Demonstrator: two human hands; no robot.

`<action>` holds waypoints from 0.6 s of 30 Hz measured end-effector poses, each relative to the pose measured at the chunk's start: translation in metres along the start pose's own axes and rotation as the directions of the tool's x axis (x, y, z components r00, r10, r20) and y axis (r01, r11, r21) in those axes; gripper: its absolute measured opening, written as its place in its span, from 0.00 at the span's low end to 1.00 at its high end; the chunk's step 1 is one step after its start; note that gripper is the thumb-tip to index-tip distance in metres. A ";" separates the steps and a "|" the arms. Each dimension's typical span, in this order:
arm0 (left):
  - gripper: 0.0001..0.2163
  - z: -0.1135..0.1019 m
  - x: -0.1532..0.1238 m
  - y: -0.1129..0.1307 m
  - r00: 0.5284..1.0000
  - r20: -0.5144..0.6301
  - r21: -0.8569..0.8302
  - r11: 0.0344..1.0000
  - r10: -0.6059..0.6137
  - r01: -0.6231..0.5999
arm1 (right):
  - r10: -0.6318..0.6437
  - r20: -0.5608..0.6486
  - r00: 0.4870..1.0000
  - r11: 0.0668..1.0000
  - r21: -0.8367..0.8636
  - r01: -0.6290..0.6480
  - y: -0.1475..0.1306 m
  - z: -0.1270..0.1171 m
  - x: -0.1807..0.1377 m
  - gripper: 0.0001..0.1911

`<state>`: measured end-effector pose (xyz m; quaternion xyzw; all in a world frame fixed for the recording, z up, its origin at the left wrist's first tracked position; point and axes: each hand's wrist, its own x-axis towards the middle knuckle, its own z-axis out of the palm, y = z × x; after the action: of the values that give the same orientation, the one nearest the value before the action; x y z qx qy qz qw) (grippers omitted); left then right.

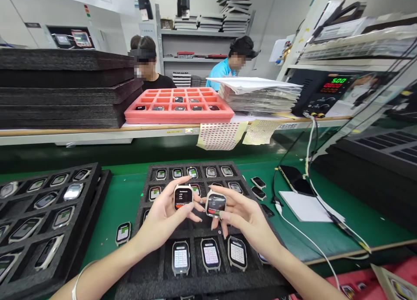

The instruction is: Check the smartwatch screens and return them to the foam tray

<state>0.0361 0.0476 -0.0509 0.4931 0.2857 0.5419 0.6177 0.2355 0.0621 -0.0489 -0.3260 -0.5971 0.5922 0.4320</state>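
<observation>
My left hand is closed around a smartwatch body whose dark screen shows white text and a red strip. A second watch body, with a similar screen plus a green patch, is gripped in my right hand. Both are held side by side, without straps, over a black foam tray. In its compartments lie several more watches, among them one with a white grid on its screen. Parts of the tray's middle are hidden behind my hands.
Left of the tray, a lone watch lies on the green mat near another foam tray. To the right are a phone, white paper and cables. A shelf above carries a red foam tray and a power supply. Two people sit beyond.
</observation>
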 end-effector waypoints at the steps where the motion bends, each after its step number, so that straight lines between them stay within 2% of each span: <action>1: 0.22 0.000 0.000 0.000 1.000 -0.001 0.004 1.000 0.002 -0.002 | -0.009 -0.003 1.000 1.000 0.012 0.009 0.001 0.000 0.000 0.21; 6: 0.20 0.000 -0.003 0.000 1.000 0.020 -0.015 1.000 0.017 -0.016 | 0.013 -0.100 0.995 0.999 -0.048 -0.018 0.001 0.001 0.001 0.15; 8: 0.18 0.001 -0.003 0.001 1.000 0.023 -0.010 1.000 0.017 -0.017 | 0.019 -0.100 0.995 0.998 -0.066 -0.026 0.000 0.001 0.001 0.15; 14: 0.11 0.001 0.003 -0.002 1.000 -0.016 0.053 0.999 -0.002 0.003 | -0.017 0.072 0.997 1.000 0.023 0.016 -0.001 -0.002 -0.001 0.21; 18: 0.18 -0.001 0.003 -0.005 1.000 0.004 -0.004 1.000 0.010 -0.010 | -0.005 0.119 0.993 1.000 0.029 0.002 0.000 -0.001 -0.001 0.26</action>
<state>0.0373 0.0508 -0.0555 0.4946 0.2809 0.5445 0.6164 0.2365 0.0615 -0.0495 -0.2827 -0.6136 0.6184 0.4015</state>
